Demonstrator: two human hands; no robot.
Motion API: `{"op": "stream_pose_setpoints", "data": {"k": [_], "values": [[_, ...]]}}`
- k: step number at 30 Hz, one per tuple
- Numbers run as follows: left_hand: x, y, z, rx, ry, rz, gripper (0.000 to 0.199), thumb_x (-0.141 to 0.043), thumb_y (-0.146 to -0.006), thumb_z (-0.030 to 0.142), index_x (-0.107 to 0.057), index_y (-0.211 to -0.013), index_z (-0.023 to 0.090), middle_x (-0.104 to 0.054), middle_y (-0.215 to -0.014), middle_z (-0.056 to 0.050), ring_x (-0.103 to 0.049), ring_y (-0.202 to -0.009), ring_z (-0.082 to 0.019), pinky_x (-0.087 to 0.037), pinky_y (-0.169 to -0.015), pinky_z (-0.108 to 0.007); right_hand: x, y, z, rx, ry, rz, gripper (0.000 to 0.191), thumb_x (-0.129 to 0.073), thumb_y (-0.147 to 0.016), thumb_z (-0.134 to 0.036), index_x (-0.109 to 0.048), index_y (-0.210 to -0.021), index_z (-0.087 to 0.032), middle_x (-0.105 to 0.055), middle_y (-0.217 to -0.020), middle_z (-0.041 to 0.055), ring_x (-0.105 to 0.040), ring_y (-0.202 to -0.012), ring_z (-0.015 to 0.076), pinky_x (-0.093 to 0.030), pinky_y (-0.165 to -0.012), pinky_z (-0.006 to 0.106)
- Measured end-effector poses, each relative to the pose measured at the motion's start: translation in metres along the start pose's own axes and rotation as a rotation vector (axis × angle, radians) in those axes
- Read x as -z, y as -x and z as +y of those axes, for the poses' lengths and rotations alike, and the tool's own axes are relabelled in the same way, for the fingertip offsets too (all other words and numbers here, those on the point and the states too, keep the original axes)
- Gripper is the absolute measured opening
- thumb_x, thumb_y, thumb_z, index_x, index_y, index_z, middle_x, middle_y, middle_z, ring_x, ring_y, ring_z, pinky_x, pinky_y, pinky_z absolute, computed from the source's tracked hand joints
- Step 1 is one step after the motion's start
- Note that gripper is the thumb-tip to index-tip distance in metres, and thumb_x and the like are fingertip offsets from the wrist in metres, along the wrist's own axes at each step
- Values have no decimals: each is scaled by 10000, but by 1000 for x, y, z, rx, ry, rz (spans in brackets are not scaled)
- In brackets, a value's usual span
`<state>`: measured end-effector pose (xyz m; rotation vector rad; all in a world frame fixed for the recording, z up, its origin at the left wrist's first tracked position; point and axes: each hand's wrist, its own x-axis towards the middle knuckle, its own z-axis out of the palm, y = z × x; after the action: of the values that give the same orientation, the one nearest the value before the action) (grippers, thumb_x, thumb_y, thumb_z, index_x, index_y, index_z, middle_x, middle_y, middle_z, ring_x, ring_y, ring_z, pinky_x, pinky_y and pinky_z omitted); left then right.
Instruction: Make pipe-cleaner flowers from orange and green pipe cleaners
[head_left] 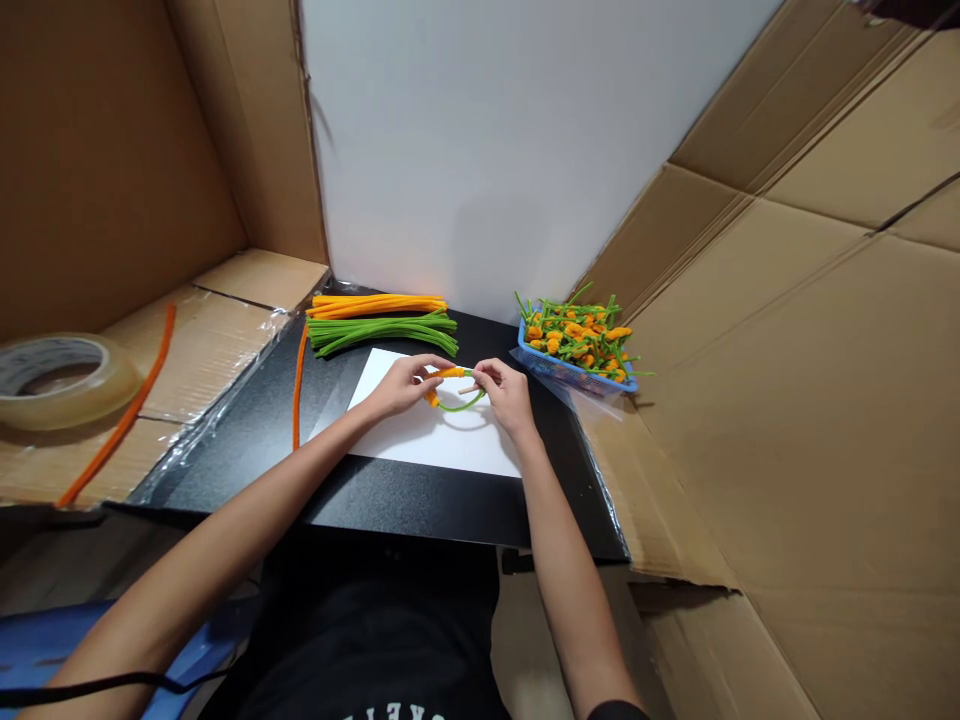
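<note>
Above a white sheet of paper, both hands pinch the same piece of chenille stems. My left hand grips its orange coiled part, fingers closed round it. My right hand closes thumb and fingers at the right, where the orange meets green. A green stem bends below in a loop between the hands, with another orange bit by the left fingertips. A short pale stick-like end shows beside the right fingers; whether it belongs to the piece I cannot tell.
Behind the paper lie bundles of orange stems and green stems. A blue basket of orange-and-green pieces stands at the right. Single orange-red stems and a tape roll are at left. Cardboard walls flank the black table.
</note>
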<state>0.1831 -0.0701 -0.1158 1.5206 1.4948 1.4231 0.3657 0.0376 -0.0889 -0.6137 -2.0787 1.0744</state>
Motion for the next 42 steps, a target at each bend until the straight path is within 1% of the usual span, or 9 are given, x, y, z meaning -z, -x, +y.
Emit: {"op": "stream_pose_setpoints", "data": {"k": [5,11,15,19,22,30,34,38,42], "values": [[-3,3,1,-2,-24,-53,405,-592,-880,426,-669,-1191,178,-688,-1187,-93,-653,-709,-124,-534,-639,-224,-3,1,0,5,41,0,174,-561,-867,-347,-616,-818,-190,-633,-702,8,-649,-648,166,-480,-614,251],[-10,5,1,-23,-188,101,362,-640,-862,489,-711,-1042,183,-726,-950,-39,-564,-648,-113,-448,-591,-201,-7,3,-2,22,60,-29,174,-545,-892,-337,-614,-845,-185,-632,-704,6,-664,-662,169,-471,-630,252],[-11,5,0,31,-104,108,394,-610,-870,524,-698,-1023,172,-716,-969,-52,-598,-688,-133,-471,-602,-211,-8,3,-2,17,87,-7,175,-532,-902,-337,-609,-843,-191,-613,-684,0,-670,-659,173,-466,-620,251],[-11,4,0,118,31,24,448,-557,-877,574,-675,-992,157,-662,-793,-25,-587,-601,-128,-466,-557,-218,-8,3,0,21,103,4,176,-526,-902,-332,-609,-839,-190,-610,-670,-2,-668,-651,173,-461,-612,250],[-10,2,1,119,39,27,422,-558,-871,561,-661,-901,152,-619,-711,-4,-546,-559,-111,-438,-535,-210,-7,2,1,37,124,23,173,-528,-898,-328,-618,-836,-193,-627,-673,4,-658,-653,171,-463,-616,252],[-12,5,0,108,41,-6,448,-575,-872,573,-671,-984,151,-654,-763,-24,-615,-602,-141,-469,-541,-225,-12,5,-1,19,148,7,157,-592,-875,-320,-668,-829,-189,-706,-742,26,-716,-677,189,-495,-625,257],[-13,6,-1,22,-77,7,413,-583,-888,537,-695,-1003,157,-714,-897,-52,-624,-684,-144,-484,-614,-227,-16,7,-2,46,191,7,164,-597,-882,-322,-681,-822,-195,-717,-739,23,-700,-676,181,-505,-671,273],[-14,5,-5,-13,-148,80,366,-599,-892,492,-702,-1014,163,-722,-934,-46,-612,-694,-132,-468,-634,-220,-19,7,-2,-7,60,46,177,-630,-852,-359,-654,-870,-185,-702,-753,33,-684,-675,175,-524,-654,275],[-14,5,-7,-5,-219,235,330,-595,-901,451,-678,-1049,168,-724,-935,-35,-573,-596,-105,-435,-576,-218,-24,7,1,-85,-65,122,329,-725,-753,-374,-585,-982,-183,-673,-809,22,-673,-647,158,-536,-602,263]]}}
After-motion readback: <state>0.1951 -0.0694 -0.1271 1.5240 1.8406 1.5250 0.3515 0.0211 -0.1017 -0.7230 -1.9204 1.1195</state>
